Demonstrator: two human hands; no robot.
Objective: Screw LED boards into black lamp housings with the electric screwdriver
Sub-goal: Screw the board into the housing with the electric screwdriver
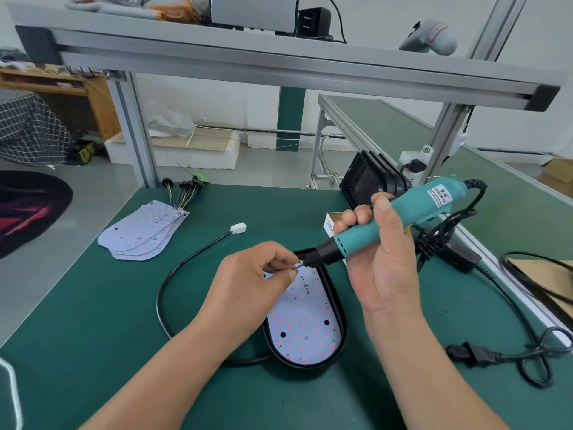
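A black oval lamp housing [338, 308] lies on the green table [108, 321] with a white LED board [305, 324] seated inside it. My right hand [384, 259] grips a teal electric screwdriver [400, 220], tilted down to the left, its black tip just above the board's far end. My left hand [254, 280] pinches a small screw [298, 264] right at the bit's tip. One screw head [307, 338] shows near the board's near end. A black cable [173, 274] runs from the housing to a white connector [238, 228].
A fanned stack of spare LED boards [142, 234] with wire plugs lies at the far left. Stacked black housings [372, 178] stand behind the screwdriver, beside a small white box [333, 221]. Black power cords [496, 352] coil on the right. An aluminium frame shelf [279, 63] spans overhead.
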